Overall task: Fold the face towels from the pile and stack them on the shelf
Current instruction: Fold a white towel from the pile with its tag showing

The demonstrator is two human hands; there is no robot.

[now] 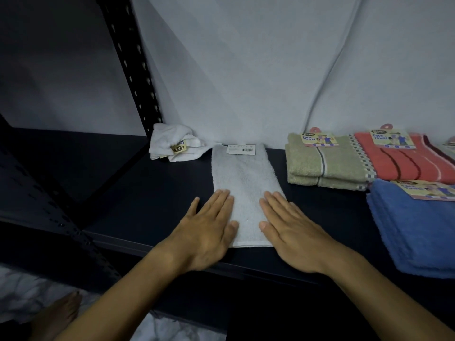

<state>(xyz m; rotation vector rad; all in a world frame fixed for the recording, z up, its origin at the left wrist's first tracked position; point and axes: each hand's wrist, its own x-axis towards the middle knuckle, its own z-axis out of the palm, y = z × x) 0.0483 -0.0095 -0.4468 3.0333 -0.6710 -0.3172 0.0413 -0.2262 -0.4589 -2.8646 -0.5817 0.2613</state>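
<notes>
Towel (245, 183), pale grey and folded into a long strip, is laid flat on the dark shelf (152, 193), its near end just inside the front edge and its far end, where a white barcode tag (240, 149) is seen, close to the wall. It is pressed flat by both hands: the left hand (209, 225) is spread with straight fingers over the strip's left border, half on cloth and half on the shelf, and the right hand (290, 227) is laid the same way on the right border. Nothing is pinched or curled round; both palms are open and flat.

Beyond the left fingertips, a crumpled white towel (172, 145) is left unfolded against the black upright (133, 70). To the right of the right hand, well apart, a folded olive towel (325, 166), a red towel (403, 158) and a blue stack (416, 230) are seen.

Several risks are judged from here. Because only flat pressure is applied, the strip could be dragged askew if the palms are slid unevenly, and the fold could be skewed. The near end lies close to the shelf's edge, so it could be pulled over the lip by a backward sweep. If the next fold is lifted from one corner only, the layers could be separated. The tag could be trapped inside the fold or creased.
</notes>
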